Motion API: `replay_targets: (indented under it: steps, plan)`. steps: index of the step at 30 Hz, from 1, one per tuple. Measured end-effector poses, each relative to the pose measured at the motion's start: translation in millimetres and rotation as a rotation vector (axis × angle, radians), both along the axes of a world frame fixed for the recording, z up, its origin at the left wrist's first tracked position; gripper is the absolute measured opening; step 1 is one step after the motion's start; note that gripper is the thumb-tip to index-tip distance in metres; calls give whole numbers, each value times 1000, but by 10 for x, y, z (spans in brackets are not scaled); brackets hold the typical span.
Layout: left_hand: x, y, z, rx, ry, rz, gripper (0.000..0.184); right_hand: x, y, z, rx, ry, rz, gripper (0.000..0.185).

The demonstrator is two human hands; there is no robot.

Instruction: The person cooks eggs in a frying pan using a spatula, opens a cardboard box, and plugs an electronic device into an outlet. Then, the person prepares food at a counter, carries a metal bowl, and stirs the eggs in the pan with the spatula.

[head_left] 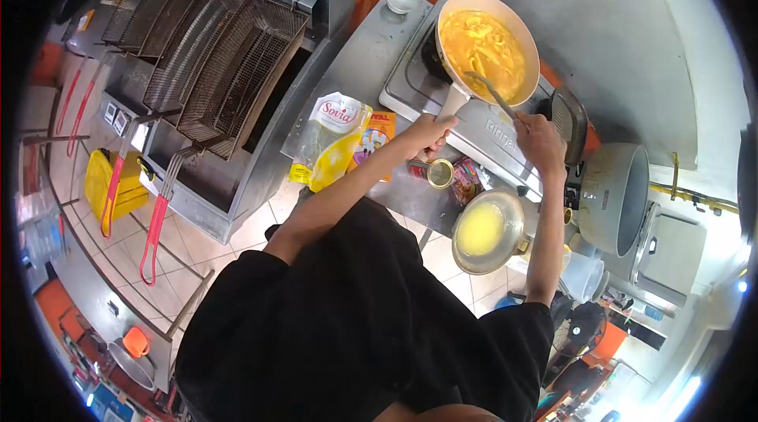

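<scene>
A pale frying pan (531,27) sits on the stove (418,82), holding yellow-orange saucy food (482,47) with lumpy pieces. My left hand (426,135) is closed around the pan's light handle (453,101). In my right hand (541,142) is a long grey cooking utensil (497,94). Its far end dips into the near side of the food, so its exact shape is hidden. Below my left hand stand an open tin can (440,173) and an orange packet (375,140). A yellow-and-white Sovia pouch (335,134) lies beside the packet.
A pan with yellow liquid (482,230) rests near my right forearm. A large pot (616,199) and a dark grill pan (568,118) stand at the right. Fryer baskets (237,75) with red handles occupy the left. A small white bowl (401,0) sits behind the stove.
</scene>
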State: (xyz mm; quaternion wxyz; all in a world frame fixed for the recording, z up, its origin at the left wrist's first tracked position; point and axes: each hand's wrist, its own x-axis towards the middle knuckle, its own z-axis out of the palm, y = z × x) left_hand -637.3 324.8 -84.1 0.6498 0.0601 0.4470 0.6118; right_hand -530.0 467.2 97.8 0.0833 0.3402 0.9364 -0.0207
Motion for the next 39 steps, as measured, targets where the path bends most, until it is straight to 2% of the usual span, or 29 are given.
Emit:
replay_targets:
  steps: [5, 8, 10, 16, 17, 20, 25, 30, 32, 36, 39]
  plan:
    - [-39, -18, 55, -7, 6, -2, 37, 58, 504, -141, 172, 1, -109, 31]
    - [-1, 13, 24, -21, 43, -9, 40, -86, 950, -449, 150, -6, -201, 34]
    - [14, 25, -3, -23, 54, -9, 41, -246, 1006, -591, 85, 115, -235, 40]
    - [7, 21, 7, -31, 34, -18, 40, -494, 1280, -1343, -141, 467, -56, 34]
    - [4, 25, -8, -29, 31, -15, 40, -505, 1136, -1242, -175, 530, 62, 34]
    - [-10, 21, 29, -31, 20, -8, 40, -440, 895, -1067, -314, 451, 83, 35]
    - [-9, 21, 7, -25, 5, -1, 39, -154, 217, -317, -121, 167, 8, 31]
    - [11, 20, -15, -7, 5, -17, 40, -55, 342, -87, -6, -53, -166, 33]
    - [10, 26, -10, -24, 22, -20, 40, -147, 621, -200, 15, -112, -230, 34]
    - [-7, 60, -58, -45, 7, -62, 41, -384, 1057, -624, 73, 49, -292, 37]
    - [-7, 69, -42, -69, 66, -60, 41, -439, 1448, -1392, -27, 330, -106, 39]
